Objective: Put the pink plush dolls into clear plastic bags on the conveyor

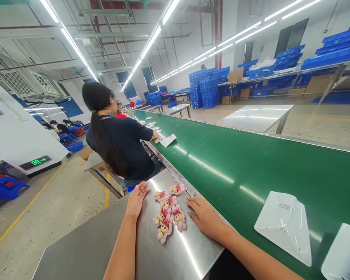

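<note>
We bracket six pink, red-bowed plush dolls (168,212) on the steel desk (87,245) between our left grip (137,199) and right grip (204,216), both open and empty.

factory floor: long green conveyor belt (251,163), stacked blue crates (204,87), seated co-worker (119,140).

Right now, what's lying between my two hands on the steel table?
In the head view, a cluster of small pink dolls lies on the steel table between the left hand and right hand.
</note>
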`<state>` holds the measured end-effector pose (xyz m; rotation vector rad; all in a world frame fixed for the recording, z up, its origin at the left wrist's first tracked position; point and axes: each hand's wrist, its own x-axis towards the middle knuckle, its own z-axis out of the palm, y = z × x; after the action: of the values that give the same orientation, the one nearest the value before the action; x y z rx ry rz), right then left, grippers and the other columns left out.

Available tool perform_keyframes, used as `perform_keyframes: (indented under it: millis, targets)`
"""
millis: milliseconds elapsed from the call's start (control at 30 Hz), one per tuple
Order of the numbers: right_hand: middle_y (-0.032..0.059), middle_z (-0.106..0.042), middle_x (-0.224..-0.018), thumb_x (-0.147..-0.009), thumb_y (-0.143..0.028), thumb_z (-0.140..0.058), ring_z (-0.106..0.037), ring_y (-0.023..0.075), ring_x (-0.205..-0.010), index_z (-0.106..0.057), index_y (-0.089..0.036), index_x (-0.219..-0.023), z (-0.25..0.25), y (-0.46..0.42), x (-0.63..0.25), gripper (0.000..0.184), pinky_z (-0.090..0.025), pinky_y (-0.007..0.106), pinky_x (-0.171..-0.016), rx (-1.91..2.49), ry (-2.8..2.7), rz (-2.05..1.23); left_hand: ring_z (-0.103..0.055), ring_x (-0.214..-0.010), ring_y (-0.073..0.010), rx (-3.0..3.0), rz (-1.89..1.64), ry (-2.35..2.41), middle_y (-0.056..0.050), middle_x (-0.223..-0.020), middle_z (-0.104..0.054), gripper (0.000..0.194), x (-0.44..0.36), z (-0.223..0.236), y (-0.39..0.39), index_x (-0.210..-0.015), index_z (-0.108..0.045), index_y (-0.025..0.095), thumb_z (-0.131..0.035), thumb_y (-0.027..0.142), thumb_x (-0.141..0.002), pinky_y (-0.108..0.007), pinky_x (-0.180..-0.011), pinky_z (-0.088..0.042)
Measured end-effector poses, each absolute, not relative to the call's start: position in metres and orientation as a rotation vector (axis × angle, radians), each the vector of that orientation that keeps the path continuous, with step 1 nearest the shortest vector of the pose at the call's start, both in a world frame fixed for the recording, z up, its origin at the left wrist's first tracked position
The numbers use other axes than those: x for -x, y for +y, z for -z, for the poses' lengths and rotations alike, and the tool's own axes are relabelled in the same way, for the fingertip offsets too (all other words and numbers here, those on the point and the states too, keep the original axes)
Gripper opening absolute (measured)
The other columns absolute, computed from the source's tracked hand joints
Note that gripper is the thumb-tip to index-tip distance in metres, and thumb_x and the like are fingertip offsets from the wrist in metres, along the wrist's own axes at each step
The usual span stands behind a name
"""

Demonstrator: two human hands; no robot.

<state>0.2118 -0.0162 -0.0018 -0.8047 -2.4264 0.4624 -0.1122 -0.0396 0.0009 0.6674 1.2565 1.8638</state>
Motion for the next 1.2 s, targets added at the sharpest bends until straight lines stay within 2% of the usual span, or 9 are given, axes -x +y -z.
perform_keyframes:
  millis: [300,567,1000,1200]
  targets:
    - [0.0078,-0.054,-0.123,-0.082,-0.018,-0.050,-0.046,0.0217,-0.114,-0.057,-0.017,-0.114,0.0017,-0.0152,-0.2115,0.033,-0.034,0.040,-0.102,0.830,-2.451,-0.490,-0.060,-0.102,-0.0188,-0.680,-1.865,1.291,-0.011,-0.101,-0.068,0.027,0.1122,0.0039,-0.0395,-0.102,-0.061,0.013,-0.051,0.030,-0.083,-0.038,-0.102,-0.037]
    - [0.0059,-0.053,-0.125,-0.082,-0.018,-0.050,-0.045,0.0198,-0.115,-0.056,-0.020,-0.114,-0.0015,-0.0172,-0.2129,0.033,-0.031,0.038,-0.104,0.836,-2.449,-0.521,-0.061,-0.100,-0.0203,-0.718,-1.836,1.332,-0.012,-0.101,-0.068,0.036,0.1104,0.0031,-0.0413,-0.105,-0.061,0.012,-0.059,0.035,-0.078,-0.039,-0.101,-0.038]
    - [0.0062,-0.053,-0.124,-0.082,-0.017,-0.048,-0.046,0.0198,-0.114,-0.058,-0.019,-0.112,-0.0034,-0.0175,-0.2125,0.031,-0.032,0.038,-0.104,0.837,-2.459,-0.507,-0.061,-0.099,-0.0199,-0.705,-1.831,1.348,-0.011,-0.099,-0.068,0.032,0.1069,0.0002,-0.0410,-0.103,-0.061,0.013,-0.059,0.032,-0.078,-0.039,-0.102,-0.035]
    - [0.0061,-0.053,-0.124,-0.082,-0.018,-0.048,-0.046,0.0200,-0.115,-0.058,-0.020,-0.112,0.0005,-0.0164,-0.2126,0.032,-0.031,0.039,-0.105,0.834,-2.452,-0.512,-0.061,-0.099,-0.0182,-0.710,-1.827,1.346,-0.010,-0.099,-0.068,0.032,0.1094,0.0038,-0.0399,-0.104,-0.061,0.014,-0.060,0.033,-0.077,-0.036,-0.101,-0.037]
